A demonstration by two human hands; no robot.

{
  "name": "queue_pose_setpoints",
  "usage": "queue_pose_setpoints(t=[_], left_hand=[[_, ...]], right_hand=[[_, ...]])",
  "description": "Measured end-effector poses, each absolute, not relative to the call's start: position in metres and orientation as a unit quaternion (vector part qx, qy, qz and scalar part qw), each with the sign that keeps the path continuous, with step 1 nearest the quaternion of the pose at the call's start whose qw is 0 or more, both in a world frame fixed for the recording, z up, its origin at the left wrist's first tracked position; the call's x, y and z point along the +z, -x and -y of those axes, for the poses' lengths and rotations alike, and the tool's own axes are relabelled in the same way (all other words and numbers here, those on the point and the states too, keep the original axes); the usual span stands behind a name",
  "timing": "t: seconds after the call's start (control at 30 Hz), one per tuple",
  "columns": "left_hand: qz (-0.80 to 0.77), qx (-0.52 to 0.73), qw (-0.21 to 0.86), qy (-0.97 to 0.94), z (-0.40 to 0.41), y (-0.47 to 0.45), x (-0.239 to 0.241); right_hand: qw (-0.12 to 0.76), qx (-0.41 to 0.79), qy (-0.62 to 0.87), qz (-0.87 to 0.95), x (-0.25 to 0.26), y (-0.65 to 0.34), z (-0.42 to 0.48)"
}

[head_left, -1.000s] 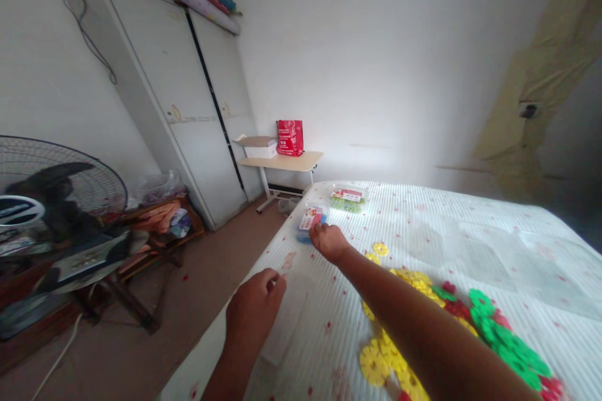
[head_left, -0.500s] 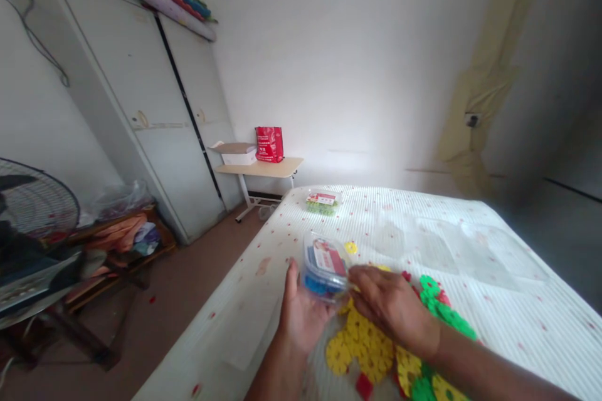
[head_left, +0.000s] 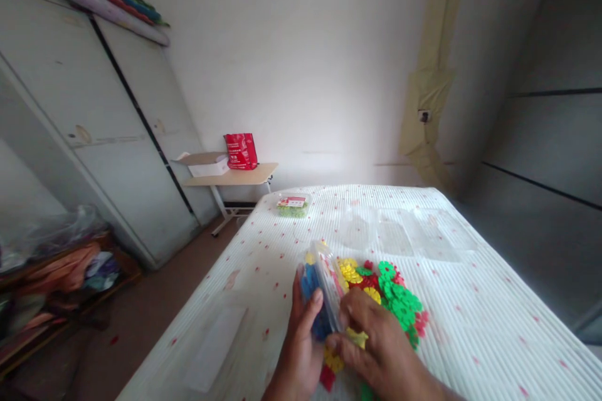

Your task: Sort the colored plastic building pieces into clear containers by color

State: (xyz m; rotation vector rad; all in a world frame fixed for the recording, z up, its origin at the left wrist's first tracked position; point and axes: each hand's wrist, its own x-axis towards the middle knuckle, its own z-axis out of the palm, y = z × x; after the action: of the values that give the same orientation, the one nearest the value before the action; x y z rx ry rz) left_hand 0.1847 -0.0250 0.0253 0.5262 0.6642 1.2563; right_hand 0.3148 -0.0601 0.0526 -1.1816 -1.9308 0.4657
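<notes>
My left hand is closed round a clear plastic box holding blue pieces, with its thumb across the side. The box is tipped up on its side, and its labelled lid faces right. Curled fingers of my right hand grip the lower right edge of the lid; whether the lid is loose there I cannot tell. Beneath and beyond the hands lies a heap of flower-shaped plastic discs: yellow discs, green discs and some red ones. Part of the heap is hidden by my right hand.
A closed clear box of green pieces stands at the table's far left. Flat clear plastic containers lie at the back right. A pale flat sheet is near the left edge. Behind, a small table bears a red bag.
The box has gone from nearly level to tipped on its side, lid facing right. My right hand has moved lower along its edge. The camera view has turned to the right.
</notes>
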Motion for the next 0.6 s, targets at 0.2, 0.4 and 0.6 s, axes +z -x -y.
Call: queue_pose_setpoints(t=[0.2, 0.4, 0.6], left_hand=[[-0.315, 0.553, 0.719, -0.281, 0.023, -0.183, 0.02], [-0.331, 0.538, 0.718, -0.292, 0.022, -0.186, 0.027], [-0.352, 0.51, 0.726, -0.297, 0.016, -0.184, 0.033]], right_hand=[[0.436, 0.227, 0.478, 0.728, 0.051, -0.328, 0.066], [0.466, 0.173, 0.524, 0.692, 0.052, -0.348, 0.07], [0.533, 0.261, 0.532, 0.604, 0.042, -0.38, 0.062]])
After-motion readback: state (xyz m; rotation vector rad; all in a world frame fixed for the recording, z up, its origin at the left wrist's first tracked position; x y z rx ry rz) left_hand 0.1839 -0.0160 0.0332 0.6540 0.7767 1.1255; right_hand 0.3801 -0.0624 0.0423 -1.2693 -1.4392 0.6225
